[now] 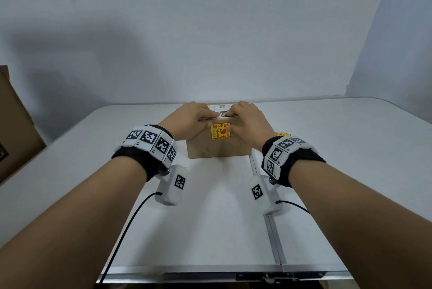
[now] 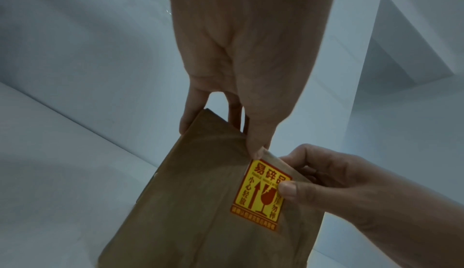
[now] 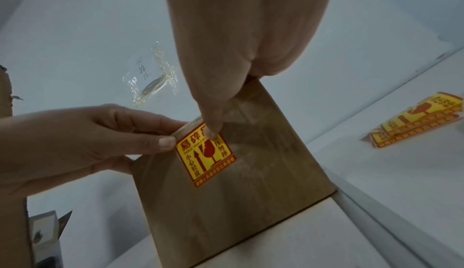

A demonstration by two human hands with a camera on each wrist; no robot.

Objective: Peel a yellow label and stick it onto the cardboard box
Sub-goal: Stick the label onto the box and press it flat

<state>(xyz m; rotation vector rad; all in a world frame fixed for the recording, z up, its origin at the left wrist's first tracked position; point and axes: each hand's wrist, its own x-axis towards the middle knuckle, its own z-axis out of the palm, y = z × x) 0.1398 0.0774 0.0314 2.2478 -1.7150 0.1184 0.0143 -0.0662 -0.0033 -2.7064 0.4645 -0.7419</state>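
Observation:
A brown cardboard box (image 1: 217, 148) stands upright mid-table. A yellow label (image 1: 221, 131) with red print lies flat high on its front face. My left hand (image 1: 205, 120) drapes its fingers over the box's top edge, its thumb (image 2: 256, 149) against the front beside the label's upper left corner. My right hand (image 1: 233, 122) holds the top edge the same way, its thumb (image 3: 211, 131) pressing the label's upper right part. The wrist views show the label (image 2: 261, 193) (image 3: 206, 155) smooth against the card. Fingertips on top are mostly hidden.
A stack of spare yellow labels (image 1: 282, 134) (image 3: 414, 121) lies on the table right of the box. A white shipping label (image 1: 222, 109) covers the box top. A large cardboard sheet (image 1: 14, 125) leans at the far left. A metal seam (image 1: 268, 218) runs down the white table.

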